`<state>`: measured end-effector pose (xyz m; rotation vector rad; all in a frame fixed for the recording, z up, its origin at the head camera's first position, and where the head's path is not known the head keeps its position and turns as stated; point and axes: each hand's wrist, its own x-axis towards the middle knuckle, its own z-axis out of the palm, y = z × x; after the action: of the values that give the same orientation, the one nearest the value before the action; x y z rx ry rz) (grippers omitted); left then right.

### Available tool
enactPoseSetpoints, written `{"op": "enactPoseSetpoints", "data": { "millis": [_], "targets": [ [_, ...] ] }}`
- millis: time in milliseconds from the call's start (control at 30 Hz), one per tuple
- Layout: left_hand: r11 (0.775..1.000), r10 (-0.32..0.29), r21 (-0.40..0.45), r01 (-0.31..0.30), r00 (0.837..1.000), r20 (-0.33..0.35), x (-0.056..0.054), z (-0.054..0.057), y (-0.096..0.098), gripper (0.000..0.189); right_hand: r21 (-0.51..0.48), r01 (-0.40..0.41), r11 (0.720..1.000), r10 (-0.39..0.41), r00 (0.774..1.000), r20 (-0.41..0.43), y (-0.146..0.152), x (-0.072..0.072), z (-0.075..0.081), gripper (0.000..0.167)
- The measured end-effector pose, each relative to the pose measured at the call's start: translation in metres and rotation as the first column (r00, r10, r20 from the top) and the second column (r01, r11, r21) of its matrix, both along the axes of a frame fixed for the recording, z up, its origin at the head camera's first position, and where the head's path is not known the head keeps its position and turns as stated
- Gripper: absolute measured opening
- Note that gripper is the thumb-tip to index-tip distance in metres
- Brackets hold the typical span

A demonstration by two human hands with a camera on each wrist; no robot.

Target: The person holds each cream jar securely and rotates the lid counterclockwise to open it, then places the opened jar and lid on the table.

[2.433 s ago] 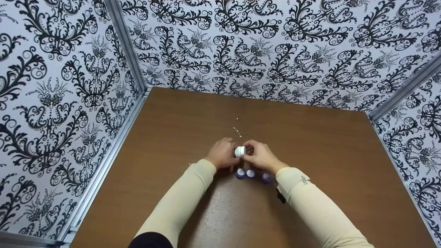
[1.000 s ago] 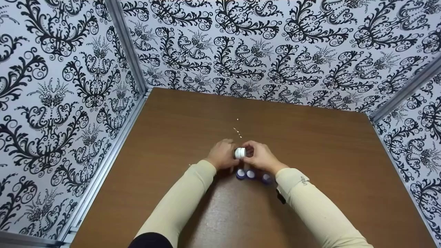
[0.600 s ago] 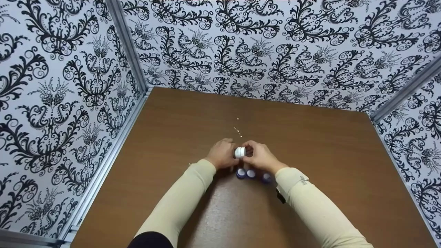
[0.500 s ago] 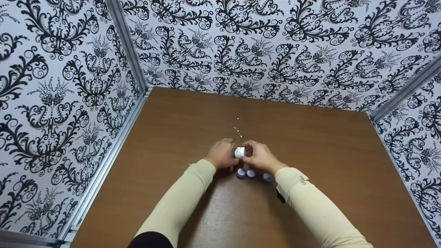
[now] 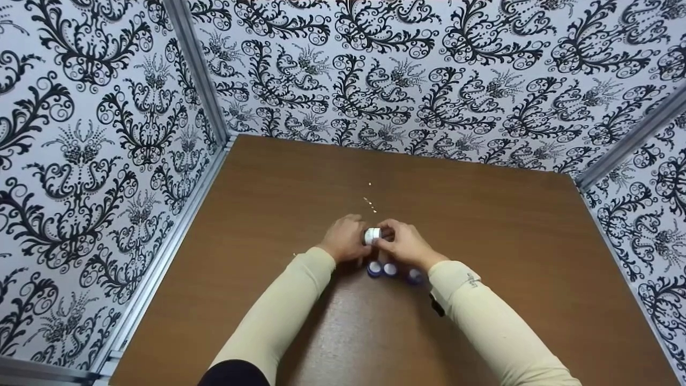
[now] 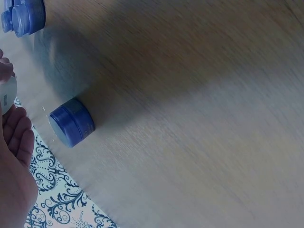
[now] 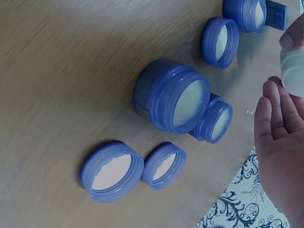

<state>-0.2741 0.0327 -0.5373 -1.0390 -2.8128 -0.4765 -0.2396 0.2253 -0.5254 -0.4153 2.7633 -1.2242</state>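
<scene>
Between the hands, above the table, a small white jar lies on its side, a seam running round it. My left hand grips one end. My right hand pinches the other end with thumb and fingertips. The white jar shows at the edge of the right wrist view, near the thumb and the half-stretched lower fingers. Part of it is hidden by the hands. Below them stand blue-rimmed rounds with white centres. In the right wrist view these include an open blue jar and a smaller open one.
Blue lids, white side showing, lie near the open jars: a large lid, a small lid and another lid. A blue jar stands apart in the left wrist view. White specks dot the brown table. Patterned panels surround it.
Both hands stay in nearly the same place. The right thumb and the white jar have shifted very slightly to the left. The blue-rimmed things have not moved.
</scene>
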Motion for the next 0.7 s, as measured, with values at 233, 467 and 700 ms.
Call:
{"op": "enactPoseSetpoints", "data": {
  "millis": [233, 467, 700],
  "targets": [
    [1.000, 0.006, 0.002, -0.006, 1.000, 0.000, 0.0001, -0.0012, -0.0010, 0.036, 0.000, 0.005, 1.000, -0.005, 1.000, 0.002, -0.0003, -0.0001, -0.0007, 0.038],
    [1.000, 0.000, 0.009, 0.000, 1.000, 0.011, 0.0009, 0.0006, -0.0012, 0.034, -0.005, -0.001, 1.000, 0.001, 1.000, -0.007, 0.0002, -0.0020, -0.0007, 0.034],
    [1.000, 0.002, 0.023, -0.003, 1.000, 0.016, 0.0013, 0.0007, -0.0015, 0.036, -0.004, -0.001, 1.000, 0.001, 1.000, -0.015, 0.0014, -0.0008, -0.0032, 0.037]
  ]
}}
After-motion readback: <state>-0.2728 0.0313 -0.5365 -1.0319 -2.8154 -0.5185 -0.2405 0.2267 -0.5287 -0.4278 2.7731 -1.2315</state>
